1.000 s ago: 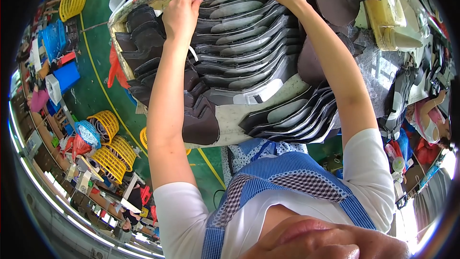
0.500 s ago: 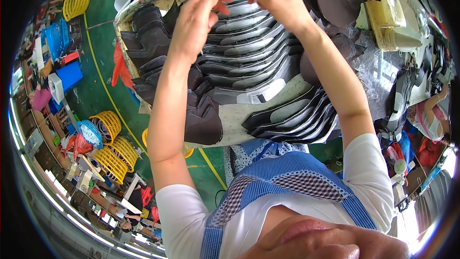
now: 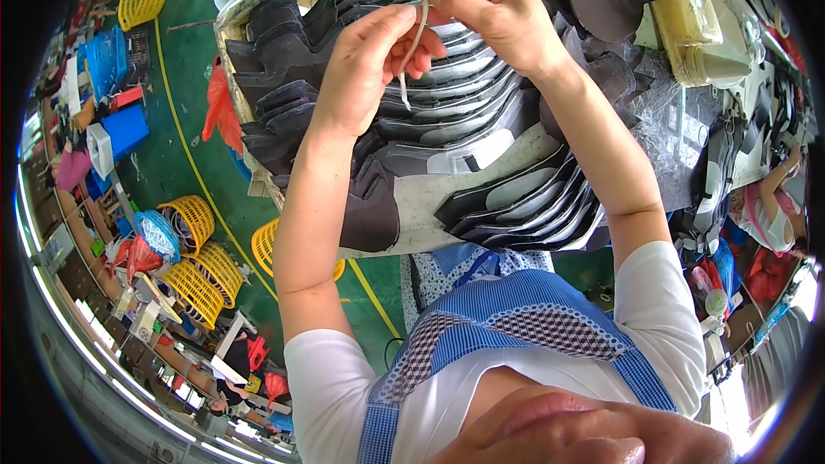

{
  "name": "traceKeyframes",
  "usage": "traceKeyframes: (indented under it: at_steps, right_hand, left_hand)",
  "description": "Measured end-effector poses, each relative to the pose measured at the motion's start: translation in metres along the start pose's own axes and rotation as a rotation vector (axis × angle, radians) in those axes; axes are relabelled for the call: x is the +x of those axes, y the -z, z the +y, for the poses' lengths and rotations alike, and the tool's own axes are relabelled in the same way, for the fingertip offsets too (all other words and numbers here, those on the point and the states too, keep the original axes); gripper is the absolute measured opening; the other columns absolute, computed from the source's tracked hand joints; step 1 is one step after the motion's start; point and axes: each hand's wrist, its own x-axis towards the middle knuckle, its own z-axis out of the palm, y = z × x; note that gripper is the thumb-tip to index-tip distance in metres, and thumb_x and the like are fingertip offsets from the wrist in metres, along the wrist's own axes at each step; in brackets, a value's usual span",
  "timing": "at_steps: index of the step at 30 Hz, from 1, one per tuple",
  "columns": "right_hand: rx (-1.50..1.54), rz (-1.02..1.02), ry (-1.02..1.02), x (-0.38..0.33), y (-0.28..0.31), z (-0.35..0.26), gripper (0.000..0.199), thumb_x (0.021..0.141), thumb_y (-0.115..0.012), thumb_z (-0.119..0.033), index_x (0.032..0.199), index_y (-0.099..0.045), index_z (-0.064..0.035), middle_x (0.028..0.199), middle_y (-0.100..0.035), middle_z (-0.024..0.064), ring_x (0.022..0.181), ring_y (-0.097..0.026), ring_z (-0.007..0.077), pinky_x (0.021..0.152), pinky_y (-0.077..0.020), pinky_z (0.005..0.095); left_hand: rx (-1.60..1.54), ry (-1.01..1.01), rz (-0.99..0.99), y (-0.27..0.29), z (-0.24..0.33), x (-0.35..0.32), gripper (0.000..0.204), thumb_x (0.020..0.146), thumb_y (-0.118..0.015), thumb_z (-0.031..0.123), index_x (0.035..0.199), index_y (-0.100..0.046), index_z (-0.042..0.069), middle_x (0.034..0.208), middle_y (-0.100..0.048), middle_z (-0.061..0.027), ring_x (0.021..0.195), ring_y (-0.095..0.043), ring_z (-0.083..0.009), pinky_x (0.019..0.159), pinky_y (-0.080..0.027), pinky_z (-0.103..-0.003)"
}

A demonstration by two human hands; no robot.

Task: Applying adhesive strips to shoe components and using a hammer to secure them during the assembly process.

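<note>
A thin white strip (image 3: 405, 86) hangs in a slight curve over the table, its lower end loose. My right hand (image 3: 497, 15) pinches its upper end between thumb and fingertips. Just lower, my left hand (image 3: 365, 69) has thumb and fingers closed around the same strip; the exact contact is partly covered by the fingers. Beneath both hands lies a long overlapping row of dark curved cut pieces (image 3: 481, 90) with pale grey patches, which look like shoe parts. The nearest one carries a white patch with a small black mark.
Dark brown cut pieces (image 3: 369, 210) are stacked at the left of the worn table (image 3: 421, 215). Another fanned stack (image 3: 533, 206) lies near its front edge. Yellowish shaped pieces (image 3: 700, 26) stand back right. Yellow baskets (image 3: 196, 292) sit on the green floor, left. Another person (image 3: 769, 215) is far right.
My right hand has come to the strip and gripped its upper end. My left hand has moved right and slightly lower. More of the strip's length now shows, hanging below the fingers.
</note>
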Motion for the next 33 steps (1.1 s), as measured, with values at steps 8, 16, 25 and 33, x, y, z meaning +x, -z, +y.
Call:
traceKeyframes:
  at_steps: [8,16,25,33]
  right_hand:
    - [-0.218,0.174,-0.125,-0.015,0.032,0.028,0.015,0.088,-0.062,-0.015,0.086,-0.066,-0.0007,0.066,-0.051,-0.0067,0.059,-0.041,0.0006,0.053,-0.0328,0.0181]
    - [-0.472,0.194,0.113,-0.040,0.046,0.024,0.014,0.090,-0.064,-0.010,0.097,-0.068,0.0011,0.081,-0.061,-0.0036,0.071,-0.050,0.0023,0.065,-0.0424,0.0184]
    - [-0.005,-0.175,-0.009,-0.040,-0.010,-0.048,0.021,0.090,-0.066,-0.017,0.101,-0.067,0.0005,0.092,-0.068,0.0021,0.085,-0.061,0.0057,0.077,-0.0481,0.0207]
    - [0.158,-0.168,0.005,-0.052,-0.018,-0.034,0.013,0.091,-0.064,-0.014,0.098,-0.065,-0.0027,0.084,-0.065,-0.0011,0.071,-0.053,0.0035,0.065,-0.0412,0.0189]
  left_hand:
    - [-0.570,-0.203,-0.134,-0.010,0.020,-0.039,0.030,0.096,-0.048,0.005,0.123,-0.052,-0.007,0.113,-0.064,-0.0235,0.103,-0.066,-0.0271,0.088,-0.055,-0.033]
    - [-0.061,-0.238,0.351,-0.011,0.012,-0.046,0.021,0.095,-0.060,0.017,0.103,-0.069,0.000,0.065,-0.054,0.0040,0.051,-0.040,-0.0013,0.045,-0.027,-0.017]
    - [0.107,-0.321,0.176,-0.026,0.001,-0.050,0.008,0.092,-0.063,0.007,0.092,-0.068,0.000,0.089,-0.066,-0.0011,0.075,-0.054,-0.0033,0.070,-0.042,-0.018]
    - [-0.042,-0.240,0.074,-0.031,0.001,-0.058,0.019,0.097,-0.056,0.015,0.104,-0.062,-0.002,0.095,-0.066,-0.0064,0.088,-0.065,-0.0127,0.082,-0.052,-0.027]
